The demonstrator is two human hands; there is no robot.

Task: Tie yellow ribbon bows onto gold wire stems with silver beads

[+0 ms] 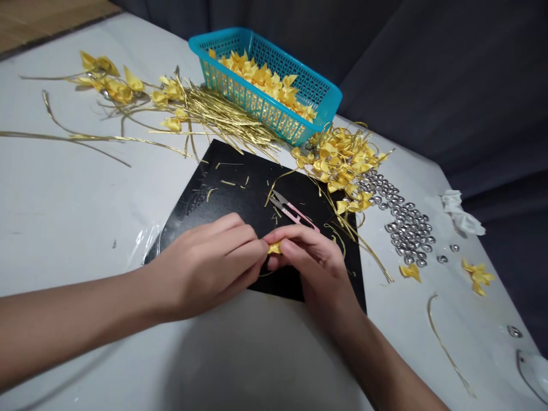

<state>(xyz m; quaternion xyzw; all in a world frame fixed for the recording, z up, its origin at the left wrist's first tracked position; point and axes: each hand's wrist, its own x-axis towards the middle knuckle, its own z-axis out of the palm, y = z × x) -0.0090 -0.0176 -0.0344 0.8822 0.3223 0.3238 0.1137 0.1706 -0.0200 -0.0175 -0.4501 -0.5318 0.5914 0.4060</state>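
A small yellow ribbon flower [274,248] is pinched between both hands over a black board [192,211]. My left hand [218,262] is closed, its fingertips meeting at the flower's left side and mostly hidden behind the knuckles. On the other side, my right hand [319,265] grips the flower between thumb and forefinger. A thin gold strand shows faintly below the fingers. Just beyond the right hand lie pink-handled thread snips [293,211], blades pointing up and left. Short gold clippings [228,183] are scattered on the board.
Behind the board stands a blue basket [329,103] of yellow ribbon flowers. Beside it lie a bundle of gold cords [231,123] and a heap of corded flowers [342,154]. Silver beads [409,228] spread to the right, near crumpled white tissue [462,214]. More corded flowers [117,88] lie far left.
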